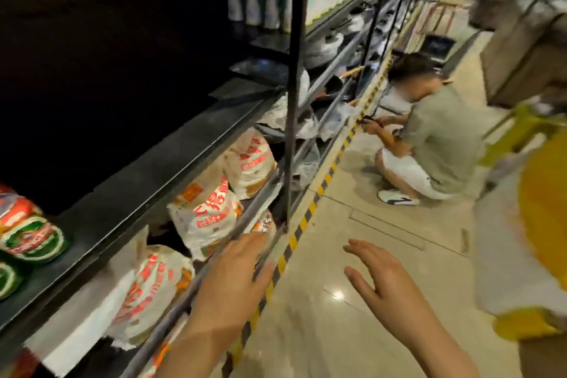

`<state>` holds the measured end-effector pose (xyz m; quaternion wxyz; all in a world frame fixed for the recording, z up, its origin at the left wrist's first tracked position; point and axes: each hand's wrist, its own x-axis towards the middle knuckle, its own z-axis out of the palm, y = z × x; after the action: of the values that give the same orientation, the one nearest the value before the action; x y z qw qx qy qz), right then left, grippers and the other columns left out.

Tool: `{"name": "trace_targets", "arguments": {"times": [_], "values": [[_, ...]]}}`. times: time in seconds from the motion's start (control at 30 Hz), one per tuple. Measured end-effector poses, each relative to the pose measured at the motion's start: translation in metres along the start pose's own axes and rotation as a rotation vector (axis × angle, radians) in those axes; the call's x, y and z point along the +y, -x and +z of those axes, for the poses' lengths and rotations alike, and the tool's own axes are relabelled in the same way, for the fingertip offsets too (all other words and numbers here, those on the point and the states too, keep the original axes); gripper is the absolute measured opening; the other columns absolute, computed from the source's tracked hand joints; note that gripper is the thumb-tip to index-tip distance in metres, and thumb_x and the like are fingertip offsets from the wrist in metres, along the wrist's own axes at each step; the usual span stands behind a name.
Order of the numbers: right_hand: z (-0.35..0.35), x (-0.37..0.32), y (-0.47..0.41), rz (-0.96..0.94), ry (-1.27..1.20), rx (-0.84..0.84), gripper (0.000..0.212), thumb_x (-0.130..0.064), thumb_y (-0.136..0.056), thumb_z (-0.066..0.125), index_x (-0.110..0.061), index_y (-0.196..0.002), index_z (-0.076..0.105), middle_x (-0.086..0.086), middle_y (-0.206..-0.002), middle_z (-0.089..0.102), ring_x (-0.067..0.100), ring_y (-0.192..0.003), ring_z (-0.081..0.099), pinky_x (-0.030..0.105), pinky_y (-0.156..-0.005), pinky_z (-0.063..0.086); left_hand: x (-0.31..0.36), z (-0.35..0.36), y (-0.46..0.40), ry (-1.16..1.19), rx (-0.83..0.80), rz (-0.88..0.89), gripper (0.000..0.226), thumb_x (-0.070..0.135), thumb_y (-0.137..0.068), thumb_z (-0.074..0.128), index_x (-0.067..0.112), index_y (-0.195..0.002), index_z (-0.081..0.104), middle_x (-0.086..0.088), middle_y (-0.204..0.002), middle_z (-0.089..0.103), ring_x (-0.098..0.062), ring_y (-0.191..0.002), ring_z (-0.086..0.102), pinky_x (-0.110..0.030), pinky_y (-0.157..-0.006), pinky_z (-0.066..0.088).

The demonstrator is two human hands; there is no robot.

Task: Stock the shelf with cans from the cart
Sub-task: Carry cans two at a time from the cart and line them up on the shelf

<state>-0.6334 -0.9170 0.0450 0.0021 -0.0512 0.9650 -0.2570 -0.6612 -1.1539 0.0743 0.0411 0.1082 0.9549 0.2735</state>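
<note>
Both your hands are empty, fingers spread loose. Your left hand hovers over the front rail of the lower shelf, your right hand over the floor beside the striped edge. The cans, red and green, sit at the left end of the dark upper shelf. White bags lie below them. Further along, a person squats at the shelving. A yellow blur at the right edge; can't tell what it is.

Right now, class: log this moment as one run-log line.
left hand: open, empty, by shelf rail | right hand: open, empty, over floor | cans: on dark shelf, far left | bags: below
</note>
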Motion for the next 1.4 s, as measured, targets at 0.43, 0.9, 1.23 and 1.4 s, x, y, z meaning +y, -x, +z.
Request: {"name": "trace_targets", "arguments": {"times": [0.43, 0.9, 1.23, 1.4], "values": [[-0.125, 0.210, 0.369, 0.907, -0.025, 0.427, 0.031, -0.040, -0.094, 0.048, -0.037, -0.124, 0.046, -0.026, -0.122, 0.043, 0.001, -0.115, 0.046, 0.017, -0.094, 0.035, 0.340, 0.239, 0.059, 0.069, -0.572, 0.747, 0.048, 0.041, -0.096, 0.042, 0.032, -0.142, 0.031, 0.017, -0.146, 0.032, -0.002, -0.133, 0.030, -0.013, -0.104, 0.021], [-0.191, 0.336, 0.470, 1.265, -0.155, 0.661, 0.036, -0.043, -0.094, 0.047, -0.038, -0.129, 0.045, -0.027, -0.126, 0.042, -0.001, -0.120, 0.042, 0.014, -0.095, 0.030, 0.564, 0.388, 0.067, 0.010, -0.862, 0.995, 0.051, 0.041, -0.096, 0.044, 0.035, -0.143, 0.028, 0.018, -0.150, 0.028, -0.003, -0.136, 0.028, -0.020, -0.107, 0.025], [-0.271, 0.466, 0.456, 1.198, -0.147, 0.823, 0.027, -0.034, -0.091, 0.057, -0.031, -0.118, 0.055, -0.033, -0.106, 0.045, 0.004, -0.083, 0.056, 0.029, -0.065, 0.054, 0.695, 0.473, -0.003, -0.026, -0.811, 1.098, 0.049, 0.036, -0.092, 0.054, 0.027, -0.138, 0.041, 0.006, -0.125, 0.054, -0.007, -0.105, 0.050, -0.017, -0.083, 0.038], [-0.285, 0.509, 0.466, 1.248, -0.212, 0.801, 0.029, -0.035, -0.092, 0.055, -0.035, -0.121, 0.051, -0.036, -0.109, 0.042, -0.001, -0.107, 0.050, 0.016, -0.086, 0.039, 0.732, 0.491, -0.010, 0.105, -0.878, 0.998, 0.046, 0.025, -0.091, 0.060, 0.023, -0.135, 0.047, 0.009, -0.113, 0.054, -0.003, -0.099, 0.050, -0.006, -0.081, 0.036]]}}
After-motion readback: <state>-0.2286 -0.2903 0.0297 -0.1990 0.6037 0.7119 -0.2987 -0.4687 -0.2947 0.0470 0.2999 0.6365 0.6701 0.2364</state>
